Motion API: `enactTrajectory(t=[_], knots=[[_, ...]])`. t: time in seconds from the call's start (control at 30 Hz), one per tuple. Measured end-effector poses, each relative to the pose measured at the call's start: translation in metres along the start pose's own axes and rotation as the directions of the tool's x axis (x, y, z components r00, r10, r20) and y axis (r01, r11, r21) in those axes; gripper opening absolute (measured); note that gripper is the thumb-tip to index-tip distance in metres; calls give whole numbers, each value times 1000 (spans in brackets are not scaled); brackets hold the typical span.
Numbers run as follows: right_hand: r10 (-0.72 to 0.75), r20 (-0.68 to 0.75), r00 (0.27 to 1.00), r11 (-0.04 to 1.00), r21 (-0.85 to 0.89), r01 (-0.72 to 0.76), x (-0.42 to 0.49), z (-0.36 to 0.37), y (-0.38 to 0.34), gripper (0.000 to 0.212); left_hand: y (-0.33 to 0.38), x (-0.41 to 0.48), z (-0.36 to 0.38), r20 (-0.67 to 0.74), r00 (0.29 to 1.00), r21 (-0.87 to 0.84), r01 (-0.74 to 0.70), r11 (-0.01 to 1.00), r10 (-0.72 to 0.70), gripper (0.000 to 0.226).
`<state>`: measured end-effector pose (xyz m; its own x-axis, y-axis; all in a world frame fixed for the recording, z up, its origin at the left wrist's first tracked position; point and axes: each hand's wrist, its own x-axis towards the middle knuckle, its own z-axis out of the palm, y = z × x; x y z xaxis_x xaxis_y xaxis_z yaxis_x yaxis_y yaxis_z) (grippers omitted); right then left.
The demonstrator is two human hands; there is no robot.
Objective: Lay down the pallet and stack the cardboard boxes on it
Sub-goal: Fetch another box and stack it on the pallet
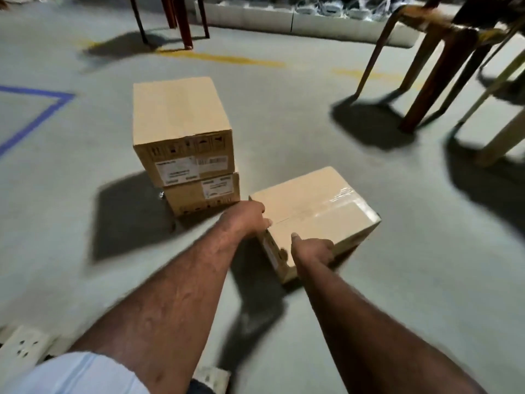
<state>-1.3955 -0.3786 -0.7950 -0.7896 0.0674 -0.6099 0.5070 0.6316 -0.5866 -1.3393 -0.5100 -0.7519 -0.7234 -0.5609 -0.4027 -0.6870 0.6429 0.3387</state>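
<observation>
A taped cardboard box (315, 211) sits low over the grey floor, a dark shadow under its near corner. My left hand (250, 218) grips its near left corner. My right hand (314, 251) holds its near edge, thumb on top, fingers hidden under it. To the left, two more cardboard boxes stand stacked on the floor: the upper box (179, 118) with printed labels rests on the lower box (199, 196). A white plastic pallet (21, 346) shows only as a perforated piece at the bottom left, near my body.
Wooden chair legs (431, 81) stand at the right, dark red legs (181, 21) at the top. White bins (284, 18) line the far wall. Blue tape (34, 120) and yellow markings (224, 58) cross the floor.
</observation>
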Motion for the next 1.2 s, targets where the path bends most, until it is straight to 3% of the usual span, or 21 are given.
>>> enactTrajectory(t=[0.13,0.23,0.43,0.53,0.7,0.77,0.87,0.97,1.1,1.2], knots=[[186,129,974,943,255,-214,15,23,14,85,-13,9,26,63,998,11,-19,1000,18,50],[208,127,970,878,412,-243,27,37,16,77,-28,26,21,-64,998,-32,6,999,-8,55],[150,131,980,892,409,-191,31,43,24,68,-24,75,25,-111,993,-222,18,975,-43,61],[64,127,990,911,396,-110,43,51,33,69,-19,88,31,-87,993,-269,59,961,-85,80],[-58,299,953,954,298,-36,51,47,44,57,-44,83,37,1,982,-225,182,957,-186,104],[-75,323,943,961,275,-18,54,46,45,51,-57,75,35,7,963,-289,260,921,-269,100],[-50,325,944,963,267,-41,46,36,41,43,-68,54,26,27,950,-371,297,880,-310,70],[-15,329,944,981,187,-50,28,1,18,16,-69,31,7,23,951,-401,292,868,-309,54],[-149,258,955,987,105,126,7,-53,-50,26,-54,7,-42,-45,960,-460,227,858,-278,58],[-268,237,934,963,60,261,-11,-93,-106,38,-29,-12,-91,-121,963,-555,134,821,-239,77]])
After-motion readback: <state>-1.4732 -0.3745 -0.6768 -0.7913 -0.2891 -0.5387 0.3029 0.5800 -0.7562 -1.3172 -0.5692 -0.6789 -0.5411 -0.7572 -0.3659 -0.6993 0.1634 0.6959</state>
